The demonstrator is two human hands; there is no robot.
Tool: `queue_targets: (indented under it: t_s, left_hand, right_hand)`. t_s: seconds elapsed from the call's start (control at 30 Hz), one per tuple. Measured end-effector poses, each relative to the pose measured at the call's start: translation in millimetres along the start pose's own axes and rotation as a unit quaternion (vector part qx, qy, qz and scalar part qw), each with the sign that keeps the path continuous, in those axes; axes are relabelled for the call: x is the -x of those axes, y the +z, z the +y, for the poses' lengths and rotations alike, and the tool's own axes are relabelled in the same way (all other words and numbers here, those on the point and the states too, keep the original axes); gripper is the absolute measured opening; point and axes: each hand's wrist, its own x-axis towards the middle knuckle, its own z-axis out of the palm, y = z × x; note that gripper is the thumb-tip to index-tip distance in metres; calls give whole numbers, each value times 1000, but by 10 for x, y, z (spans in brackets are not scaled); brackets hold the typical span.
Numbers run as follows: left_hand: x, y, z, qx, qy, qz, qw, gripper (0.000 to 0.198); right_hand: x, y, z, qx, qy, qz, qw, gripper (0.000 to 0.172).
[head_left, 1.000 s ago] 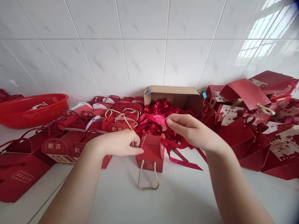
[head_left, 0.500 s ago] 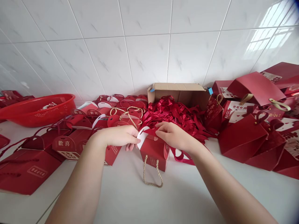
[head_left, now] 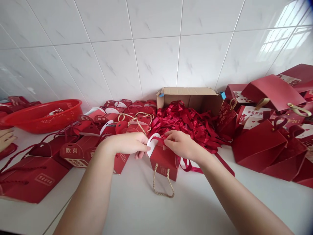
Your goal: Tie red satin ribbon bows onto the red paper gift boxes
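A small red gift box stands on the white table in front of me, its gold rope handle hanging down the near side. My left hand pinches the box's raised, rounded flap, whose white inner side faces right. From the slot near the top of that flap a red ribbon runs to the right. Over the box top, the fingers of my right hand are closed on this ribbon. Behind the right wrist, more ribbon trails onto the table. The left hand's lower fingers are curled and partly hidden.
A heap of red ribbons spills from an open cardboard box by the tiled wall. Several red gift boxes stand left, near a red plastic basket. Larger red boxes crowd the right. Another person's hand shows far left.
The ribbon now stretches narrow between the flap's slot and my right hand, where it lay broader before. A ribbon tail shows behind my right forearm. Another person's hand has come in at left.
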Motion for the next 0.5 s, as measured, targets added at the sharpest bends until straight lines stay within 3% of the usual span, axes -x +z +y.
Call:
queue_targets:
  t_s: [0.2,0.5]
  left_hand:
    - [20,4,63,10,-9,-8,1000,26]
    - [34,15,67,-6,-10,0,1000,25]
  right_hand:
    - [1,63,-8,87,-9,6,996,31]
    - [30,56,-35,57,-17,36,998,32]
